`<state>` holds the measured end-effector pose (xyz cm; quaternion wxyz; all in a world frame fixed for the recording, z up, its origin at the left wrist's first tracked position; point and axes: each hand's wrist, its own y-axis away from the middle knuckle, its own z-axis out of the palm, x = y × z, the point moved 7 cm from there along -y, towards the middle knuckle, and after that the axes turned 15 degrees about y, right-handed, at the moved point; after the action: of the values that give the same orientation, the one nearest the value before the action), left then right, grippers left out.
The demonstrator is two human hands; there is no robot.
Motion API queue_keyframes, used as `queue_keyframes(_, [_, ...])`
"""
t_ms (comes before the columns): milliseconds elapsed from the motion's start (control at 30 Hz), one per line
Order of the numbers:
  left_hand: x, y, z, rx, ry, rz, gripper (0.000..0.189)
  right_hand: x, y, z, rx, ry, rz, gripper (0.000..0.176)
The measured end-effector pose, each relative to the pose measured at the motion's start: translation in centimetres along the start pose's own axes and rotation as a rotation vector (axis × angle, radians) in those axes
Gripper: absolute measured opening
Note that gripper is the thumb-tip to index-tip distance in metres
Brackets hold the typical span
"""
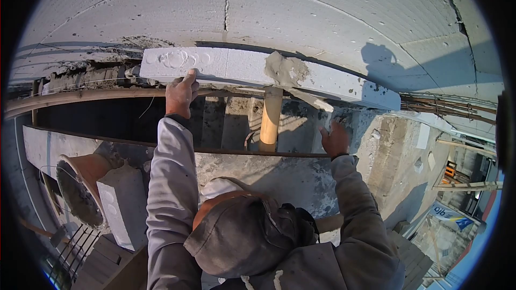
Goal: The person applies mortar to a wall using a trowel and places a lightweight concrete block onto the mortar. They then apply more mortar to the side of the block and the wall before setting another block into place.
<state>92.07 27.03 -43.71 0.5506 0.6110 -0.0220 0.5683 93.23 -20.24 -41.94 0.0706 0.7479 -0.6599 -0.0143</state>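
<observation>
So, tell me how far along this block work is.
Done, it seems: the pale grey block wall behind is up. In hand: the left hand touches a long white block; the right hand holds a mortar-smeared trowel near its grey mortar patch. To go, apparently: most of that block's face, bare of mortar.

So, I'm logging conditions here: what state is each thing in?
Long white block: laid lengthwise, partly mortar-covered.
Mortar lump: uneven, stuck to that block.
Trowel: smeared pale.
Right hand: closed on the trowel.
Left hand: gripping the long block.
Bucket: grey mix inside.
Shorter white block: beside the bucket.
Cap: worn.
</observation>
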Motion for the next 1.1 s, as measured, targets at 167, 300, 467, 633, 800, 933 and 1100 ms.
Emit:
queue_keyframes(167, [0.0, 0.1, 0.0, 0.01, -0.006, -0.006, 0.053, 1.3, 3.5, 0.8, -0.04, 0.013, 0.044, 0.04])
queue_keyframes(300, [0.0, 0.2, 0.1, 0.014, 0.008, 0.003, 0.054, -0.4, 3.1, 0.1, -0.02, -0.006, -0.053, 0.04])
queue_keyframes(467, [-0.1, 0.0, 0.0, 0.006, 0.012, 0.008, 0.055, -4.0, 0.3, -0.7, 0.073, -0.031, -0.125, 0.043])
queue_keyframes(633, [0.2, 0.3, 0.0, 0.024, 0.031, 0.048, 0.05, -1.2, 1.4, -1.6, 0.074, 0.019, -0.046, 0.039])
queue_keyframes(800, [-0.2, -0.3, -0.4, 0.053, 0.057, 0.054, 0.046, -0.9, 2.8, -8.8, 0.091, -0.027, -0.091, 0.037])
queue_keyframes(933, [-0.2, -0.3, -0.4, 0.048, 0.066, 0.064, 0.046, -3.5, -1.4, -14.6, 0.233, 0.055, -0.143, 0.03])
queue_keyframes(1100, [-0.5, -0.2, -0.4, 0.009, 0.013, 0.007, 0.056, -7.1, -7.0, -17.5, 0.474, 0.231, -0.287, 0.027])
